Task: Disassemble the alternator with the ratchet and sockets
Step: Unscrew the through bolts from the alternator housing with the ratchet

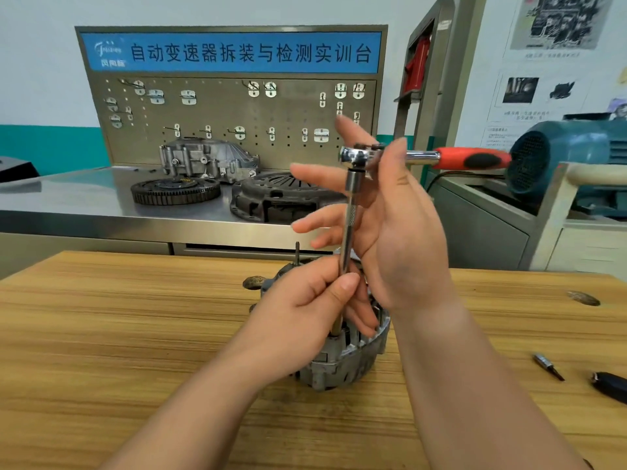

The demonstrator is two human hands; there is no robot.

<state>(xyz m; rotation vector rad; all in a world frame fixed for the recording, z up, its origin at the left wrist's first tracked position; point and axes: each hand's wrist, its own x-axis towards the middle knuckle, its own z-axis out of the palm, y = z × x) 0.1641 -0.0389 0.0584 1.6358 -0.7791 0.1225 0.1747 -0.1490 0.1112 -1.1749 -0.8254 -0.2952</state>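
The grey alternator point(349, 359) stands on the wooden table point(135, 334) in front of me. A long chrome extension bar point(349, 228) rises upright from it to the ratchet point(424, 157), whose red and black handle points right. My left hand point(305, 320) is closed around the lower part of the bar, just above the alternator. My right hand point(390, 215) is up at the ratchet head, thumb on top, fingers spread apart beside the bar. A thin stud point(297, 254) sticks up at the alternator's far side.
A small bit point(548, 366) and a black tool handle point(610, 390) lie on the table at the right. Behind stand a steel bench with a flywheel point(174, 191), a clutch cover point(281, 198) and a gearbox housing point(207, 159). A green motor point(563, 157) sits at the right.
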